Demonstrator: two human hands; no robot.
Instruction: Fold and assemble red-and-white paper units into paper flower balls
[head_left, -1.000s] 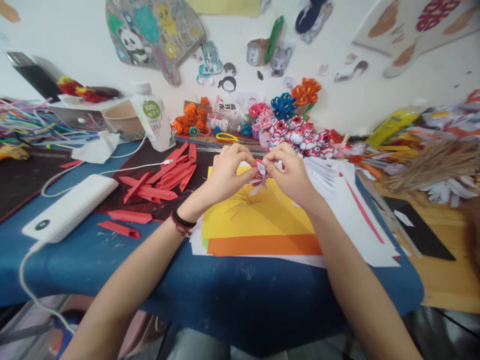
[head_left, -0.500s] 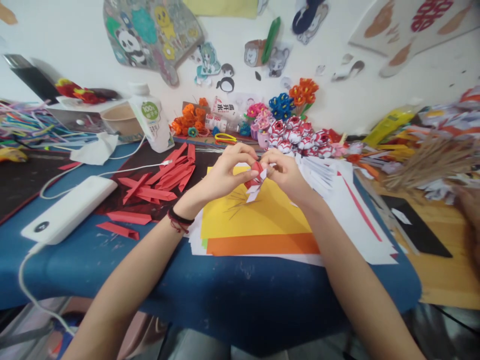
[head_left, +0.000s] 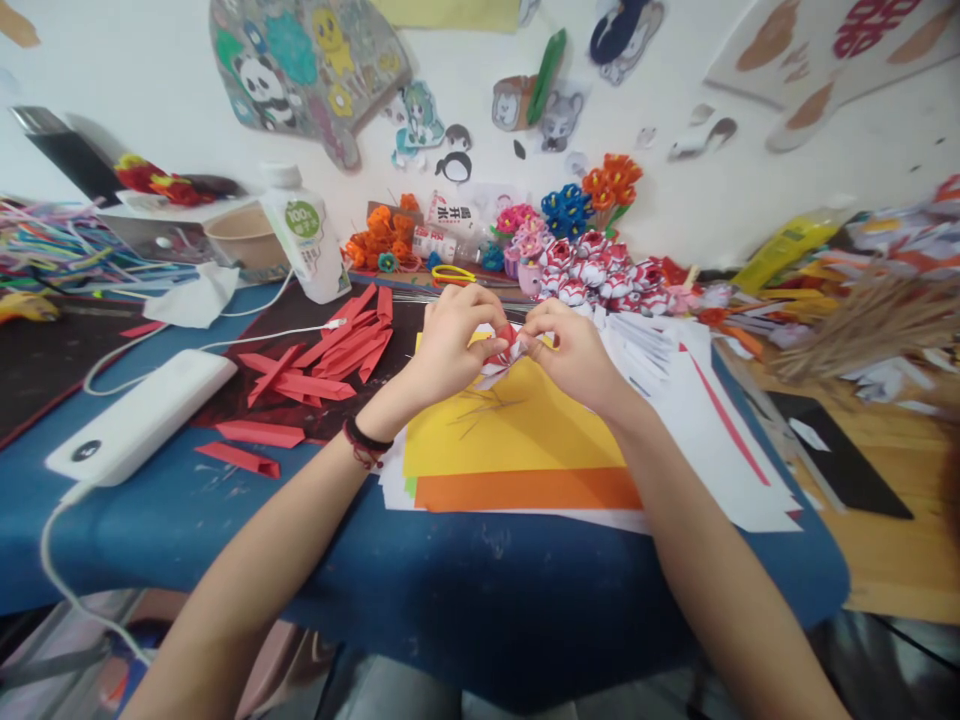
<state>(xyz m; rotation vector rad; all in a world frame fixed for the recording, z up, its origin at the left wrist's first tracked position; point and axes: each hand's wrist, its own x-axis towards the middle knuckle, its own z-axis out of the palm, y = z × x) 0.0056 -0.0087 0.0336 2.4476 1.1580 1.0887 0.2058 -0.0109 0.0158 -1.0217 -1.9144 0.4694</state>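
Note:
A small red-and-white folded paper flower [head_left: 504, 354] is held between both hands, above a yellow sheet [head_left: 517, 430]. My left hand [head_left: 457, 340] grips its left side, thumb in front and fingers curled over the top. On the other side, my right hand [head_left: 566, 345] pinches the flower's edge between thumb and forefinger. The fingers cover part of the flower. Several thin wires [head_left: 480, 410] lie on the yellow sheet just below it. Folded red paper strips [head_left: 337, 350] are heaped to the left of my left hand.
White paper strips [head_left: 637, 350] lie on white sheets [head_left: 720, 460] at right. Finished red-and-white paper flowers [head_left: 600, 272] stand behind my hands. A white power bank [head_left: 142, 418] with a cable, a white bottle [head_left: 306, 235] and a paper bowl [head_left: 244, 240] occupy the left side.
The paper flower has turned and tilted in my fingers, and its white strip no longer hangs down as far. My right hand has shifted slightly. Both hands still hold the flower.

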